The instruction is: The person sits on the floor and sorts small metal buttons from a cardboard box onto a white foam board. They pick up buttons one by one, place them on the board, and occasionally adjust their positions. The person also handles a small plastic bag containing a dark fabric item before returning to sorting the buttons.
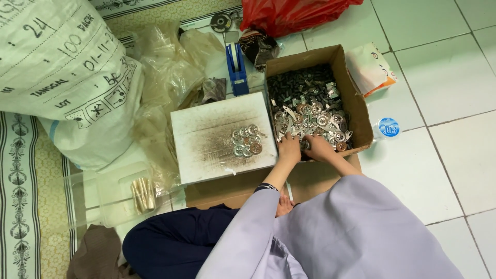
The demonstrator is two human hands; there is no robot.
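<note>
— Inside the cardboard box (356,103), both hands are digging: left hand (289,150) and right hand (318,149) are curling fingers around round metal discs (315,121).
— Sorted discs (246,140) are piling on the white board (206,134) alongside, within reach.

Loose pale lilac garment (356,232), smooth matte cloth with soft folds, wide sleeves falling back from the fingers so both forearms are bare up from the wrists. At the left forearm, well back from the fingers of the left hand (289,150), a dark cuff edge (267,187) peeks out under the lilac sleeve (looks like an under-sleeve, navy or black, with a thin lighter trim line). Dark navy trousers or skirt (175,243) cover the folded leg, plain, no pattern; right hand (319,149) bare, no rings or watch that can be made out.
</note>
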